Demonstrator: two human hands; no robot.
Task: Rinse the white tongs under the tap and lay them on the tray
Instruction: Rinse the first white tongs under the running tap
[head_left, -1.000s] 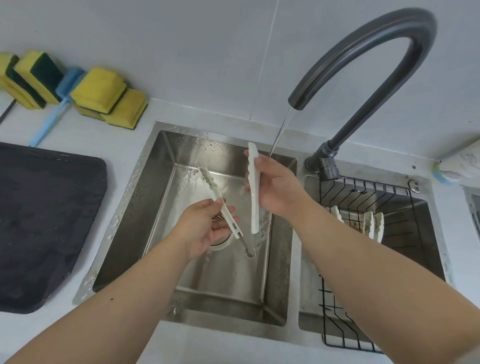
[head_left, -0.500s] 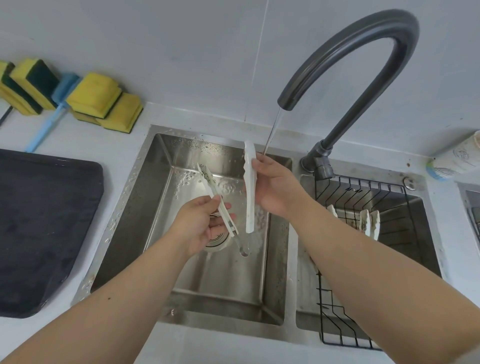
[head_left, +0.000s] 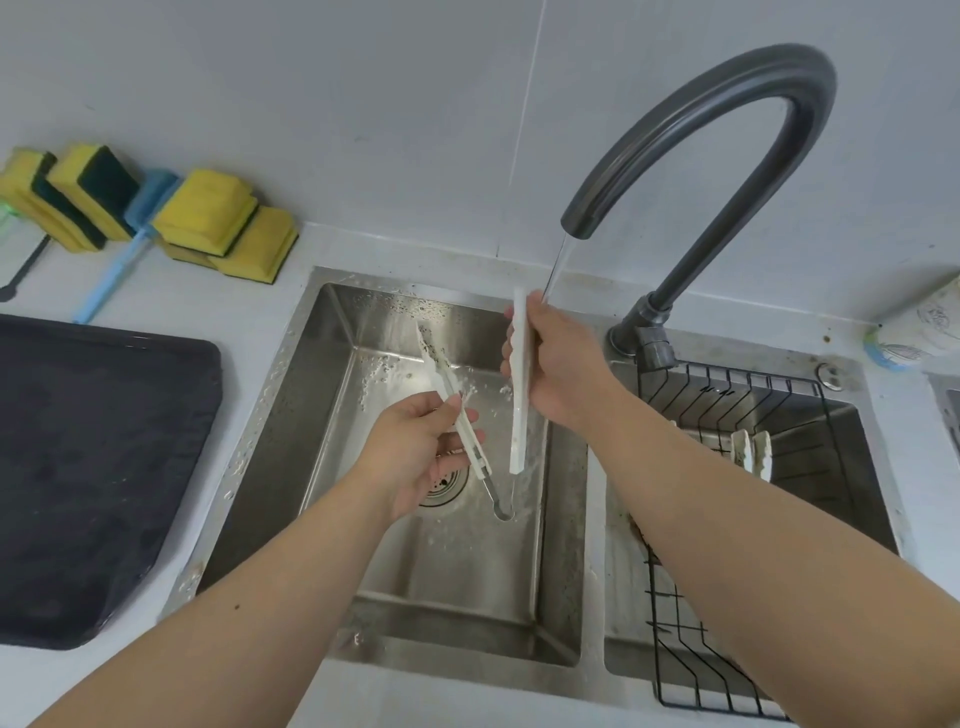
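The white tongs (head_left: 520, 410) are spread wide in a V over the left steel sink (head_left: 561, 519), joined by a metal loop at the bottom. My right hand (head_left: 563, 371) grips the right arm of the tongs, which stands nearly upright. My left hand (head_left: 421, 454) pinches the left arm, which slants up and to the left. A thin stream of water falls from the dark curved tap (head_left: 727, 140) onto the top of my right hand. The dark tray (head_left: 93, 467) lies on the counter to the left of the sink.
Yellow and green sponges (head_left: 208, 218) and a blue brush (head_left: 122, 254) lean on the back wall at the left. A black wire rack (head_left: 727, 395) sits in the right basin with white utensils (head_left: 750, 454) in it. A paper cup (head_left: 919, 332) lies at the far right.
Both hands hold the tongs much as before under the running water. My view has shifted a little, so the tap and sink sit slightly lower and to the left.
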